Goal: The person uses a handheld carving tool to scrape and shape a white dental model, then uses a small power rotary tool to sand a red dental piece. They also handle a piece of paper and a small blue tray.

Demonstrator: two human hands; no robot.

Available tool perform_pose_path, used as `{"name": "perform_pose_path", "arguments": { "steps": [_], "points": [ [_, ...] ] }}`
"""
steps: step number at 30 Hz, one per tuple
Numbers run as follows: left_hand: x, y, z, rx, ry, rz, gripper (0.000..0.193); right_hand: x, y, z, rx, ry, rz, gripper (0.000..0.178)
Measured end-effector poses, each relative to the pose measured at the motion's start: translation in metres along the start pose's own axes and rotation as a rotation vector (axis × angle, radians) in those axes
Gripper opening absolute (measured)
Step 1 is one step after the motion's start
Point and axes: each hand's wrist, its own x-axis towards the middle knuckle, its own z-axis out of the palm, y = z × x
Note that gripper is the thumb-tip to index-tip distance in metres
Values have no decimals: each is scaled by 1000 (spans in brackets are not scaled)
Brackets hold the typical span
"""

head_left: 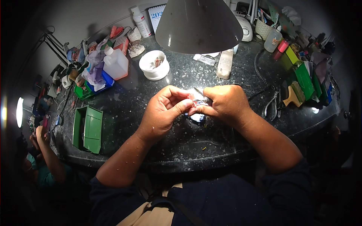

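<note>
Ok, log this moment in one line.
left hand: pinching small piece, details unclear; right hand: gripping slim tool; green bin: on bench, left of hands; white tub: beyond left hand

A dark, white-specked table (118,113) spreads beneath the grip. A grey lamp shade (200,26) hangs just beyond the grip, with a pale wall (109,10) farther back. Far left of the grip, a white light (20,112) glows.

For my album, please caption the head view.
Near a grey lamp, the right hand holds a tool close to the left hand above a black bench.
</note>
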Motion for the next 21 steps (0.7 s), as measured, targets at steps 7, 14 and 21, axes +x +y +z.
{"name": "perform_pose_path", "arguments": {
  "steps": [7, 14, 21],
  "points": [
    [0, -4, -2, -12, -8, 7, 20, -1, 1, 3, 22, 1, -16, 65],
    [0, -3, -1, -26, 14, -13, 20, -2, 0, 4, -16, 31, -58, 66],
    [0, 0, 0, 37, 9, -4, 21, 1, 0, 1, -3, 23, -15, 67]
  ]
}}
